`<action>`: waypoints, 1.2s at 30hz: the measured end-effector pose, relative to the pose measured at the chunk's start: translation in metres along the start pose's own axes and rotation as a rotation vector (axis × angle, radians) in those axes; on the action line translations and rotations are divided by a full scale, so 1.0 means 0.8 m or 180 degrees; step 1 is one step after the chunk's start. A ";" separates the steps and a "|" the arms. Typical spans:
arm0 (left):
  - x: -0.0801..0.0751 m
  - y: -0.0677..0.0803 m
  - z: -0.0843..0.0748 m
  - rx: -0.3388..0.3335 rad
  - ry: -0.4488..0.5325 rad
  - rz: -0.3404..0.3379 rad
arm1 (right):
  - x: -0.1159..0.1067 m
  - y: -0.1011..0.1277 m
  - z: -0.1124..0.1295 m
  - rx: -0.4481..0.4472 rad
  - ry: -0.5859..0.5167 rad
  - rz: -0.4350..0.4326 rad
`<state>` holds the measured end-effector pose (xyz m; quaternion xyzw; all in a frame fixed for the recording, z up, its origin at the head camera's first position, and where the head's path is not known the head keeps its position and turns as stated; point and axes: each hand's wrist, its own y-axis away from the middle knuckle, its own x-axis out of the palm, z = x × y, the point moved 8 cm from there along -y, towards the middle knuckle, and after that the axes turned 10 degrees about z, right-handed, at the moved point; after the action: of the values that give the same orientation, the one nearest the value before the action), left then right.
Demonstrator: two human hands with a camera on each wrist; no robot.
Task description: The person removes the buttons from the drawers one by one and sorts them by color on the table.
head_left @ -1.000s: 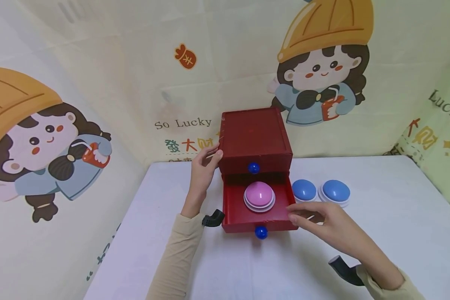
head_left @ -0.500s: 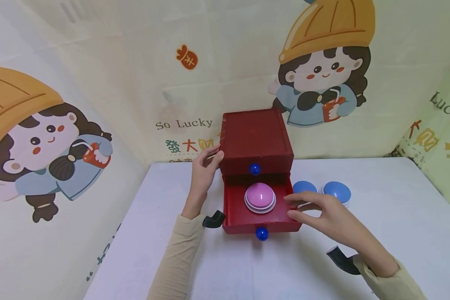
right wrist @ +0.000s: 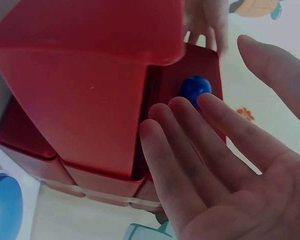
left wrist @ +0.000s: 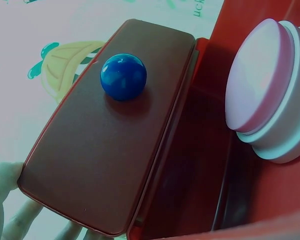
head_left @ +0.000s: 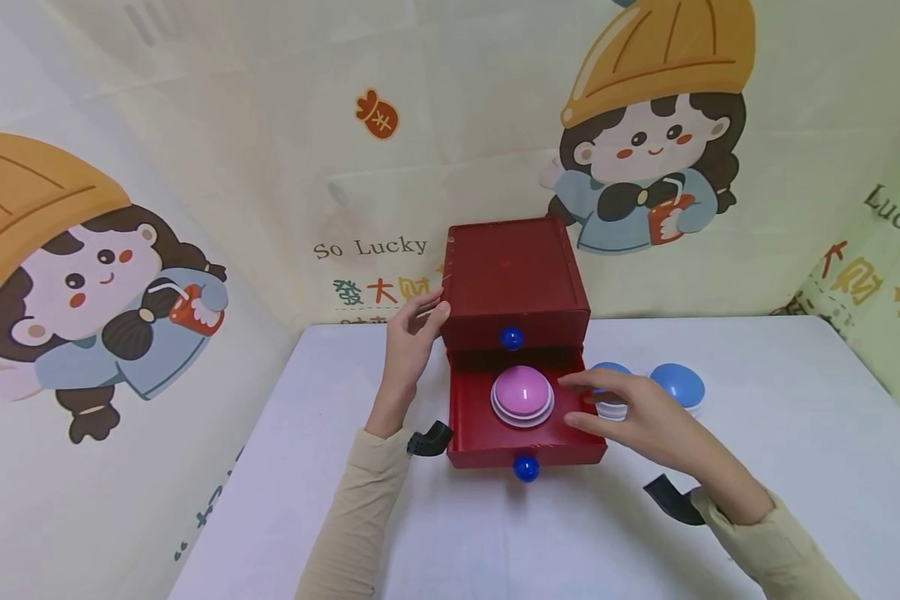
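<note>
A dark red two-drawer box [head_left: 513,267] stands at the table's back, its lower drawer [head_left: 468,433] pulled out and its upper one closed. In the open drawer sits a pink dome push button [head_left: 522,390] on a white base. My left hand [head_left: 408,346] rests with extended fingers against the box's left side; in the left wrist view, its thumb [left wrist: 5,180] lies at the corner of the upper drawer front. My right hand [head_left: 645,412] hovers over the drawer's right edge, fingers spread and holding nothing, to the right of the pink button. In the right wrist view, its palm and fingers [right wrist: 190,150] show.
Right of the box stand two blue dome push buttons, one partly behind my right hand [head_left: 611,367], the other farther right [head_left: 678,385]. Round blue knobs mark the upper drawer [head_left: 512,338] and lower drawer [head_left: 526,468]. A printed cloth wall [head_left: 480,150] rises behind the white table [head_left: 780,400].
My right hand has left the drawer's right front edge and moved up and left over the drawer, its thumb and fingers spreading apart. My left hand stays on the box's side.
</note>
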<state>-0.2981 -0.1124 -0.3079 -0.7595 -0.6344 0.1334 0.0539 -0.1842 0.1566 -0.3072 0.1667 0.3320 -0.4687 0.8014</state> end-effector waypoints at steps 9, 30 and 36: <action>-0.001 0.001 0.001 0.0054 -0.0050 -0.0010 | 0.009 -0.019 -0.008 -0.0125 -0.0039 0.0093; -0.002 -0.001 0.003 -0.0078 -0.0081 0.0010 | 0.021 -0.057 -0.004 -0.0490 0.0251 0.0330; -0.001 0.001 0.002 0.0016 -0.0117 -0.0014 | 0.026 -0.064 -0.006 -0.0435 0.0285 0.0443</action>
<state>-0.2983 -0.1137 -0.3096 -0.7554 -0.6366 0.1488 0.0444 -0.2230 0.1204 -0.3227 0.1551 0.3863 -0.3803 0.8259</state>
